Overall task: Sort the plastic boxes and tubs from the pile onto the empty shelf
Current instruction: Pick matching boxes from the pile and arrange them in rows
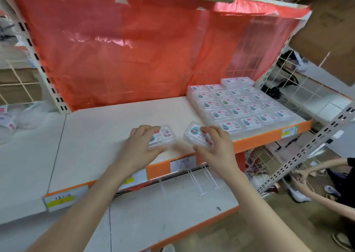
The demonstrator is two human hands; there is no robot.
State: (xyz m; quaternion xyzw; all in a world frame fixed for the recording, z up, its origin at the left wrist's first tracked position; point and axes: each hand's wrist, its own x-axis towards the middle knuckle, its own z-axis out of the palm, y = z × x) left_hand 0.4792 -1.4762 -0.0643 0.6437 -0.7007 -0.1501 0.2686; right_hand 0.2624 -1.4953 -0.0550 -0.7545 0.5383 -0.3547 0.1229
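Clear plastic boxes, one per hand, at the front of the shelf [107, 129], beside the filled rows.
Probably light, stiff and thin-walled with slick lids, so a hard squeeze could crack one or pop a lid; best taken by the side edges, thumb opposite the fingers. Both are small, flat and see-through with rounded corners and a white label printed in red and teal. The left box [163, 135] lies flat near the front edge, the left hand [141, 142] gripping it, fingers curled over the lid, thumb at the near side. The right box [194, 132] is tilted, the right hand [215, 146] pinching its near end; blur hides the exact contact. Just to the right, rows of matching boxes [244, 105] sit label-up and touching. Red plastic sheet [124, 50] behind. Bagged pile [11, 117] far left.
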